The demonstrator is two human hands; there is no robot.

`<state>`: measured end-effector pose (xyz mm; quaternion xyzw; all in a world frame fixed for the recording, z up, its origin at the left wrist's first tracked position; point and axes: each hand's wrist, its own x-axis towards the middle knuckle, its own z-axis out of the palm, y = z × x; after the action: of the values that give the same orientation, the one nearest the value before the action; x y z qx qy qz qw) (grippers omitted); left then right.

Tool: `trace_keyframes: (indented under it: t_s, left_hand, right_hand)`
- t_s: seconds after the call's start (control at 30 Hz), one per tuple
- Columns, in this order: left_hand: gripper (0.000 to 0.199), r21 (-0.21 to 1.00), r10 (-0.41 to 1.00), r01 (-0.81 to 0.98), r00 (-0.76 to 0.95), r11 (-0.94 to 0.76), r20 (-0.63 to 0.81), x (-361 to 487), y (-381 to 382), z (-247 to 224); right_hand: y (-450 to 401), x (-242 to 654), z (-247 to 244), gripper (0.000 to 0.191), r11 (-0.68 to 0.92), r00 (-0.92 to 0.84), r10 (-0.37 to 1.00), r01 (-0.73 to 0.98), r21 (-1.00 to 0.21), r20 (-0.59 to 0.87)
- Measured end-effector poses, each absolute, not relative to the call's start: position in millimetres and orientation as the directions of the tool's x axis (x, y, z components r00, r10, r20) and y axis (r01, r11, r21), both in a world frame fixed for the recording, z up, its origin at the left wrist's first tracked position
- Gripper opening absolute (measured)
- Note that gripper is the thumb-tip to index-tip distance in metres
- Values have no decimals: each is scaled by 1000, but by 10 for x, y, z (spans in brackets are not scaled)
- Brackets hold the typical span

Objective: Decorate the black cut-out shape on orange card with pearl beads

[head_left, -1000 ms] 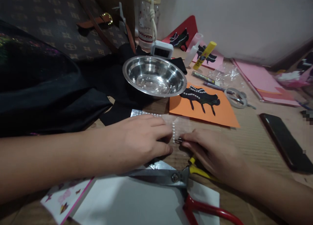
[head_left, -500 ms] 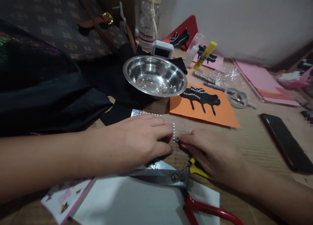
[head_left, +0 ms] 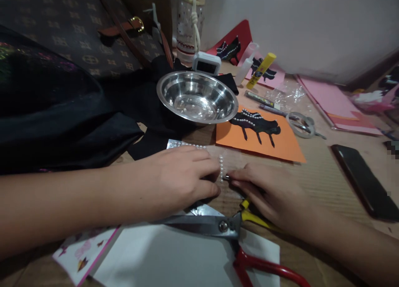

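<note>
My left hand [head_left: 187,176], fingers bent and closed, presses on a clear sheet of stick-on pearls [head_left: 221,168]. A column of small white pearls shows past its fingertips, and a row of them [head_left: 199,147] runs behind the knuckles. Just right of the column, my right hand [head_left: 264,191] is closed in a pinch on a small piece with a shiny metal tip [head_left: 227,177]; the rest of that piece is hidden by the fingers. Below the hands lie scissors [head_left: 215,228] with red handles, and a yellow handle [head_left: 258,220] shows beneath my right hand.
A steel bowl [head_left: 199,116] stands behind the hands. Beside it lies an orange card [head_left: 286,152] with a black pearl-trimmed shape. A phone [head_left: 364,181] is at the right, white paper [head_left: 174,258] in front, a glue stick [head_left: 262,70] at the back and a bag [head_left: 77,33] at back left.
The shiny tip in my right hand has shifted slightly up and right, a little away from the pearl column. My left hand has stayed in place.
</note>
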<state>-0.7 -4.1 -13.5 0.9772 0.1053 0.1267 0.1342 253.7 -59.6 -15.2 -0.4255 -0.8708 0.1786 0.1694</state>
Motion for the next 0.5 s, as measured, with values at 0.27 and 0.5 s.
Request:
trace_keyframes:
  t_s: [0.27, 0.5]
  left_hand:
    - [21, 309, 247, 173, 944, -935, 219, -5, -42, -177]
    - [22, 250, 215, 146, 937, -957, 277, 32, -8, -182]
  right_hand:
    - [-593, 2521, -138, 14, 550, -575, 813, 706, -445, 92]
    - [-525, 2507, -96, 15, 463, -480, 868, 687, -561, 129]
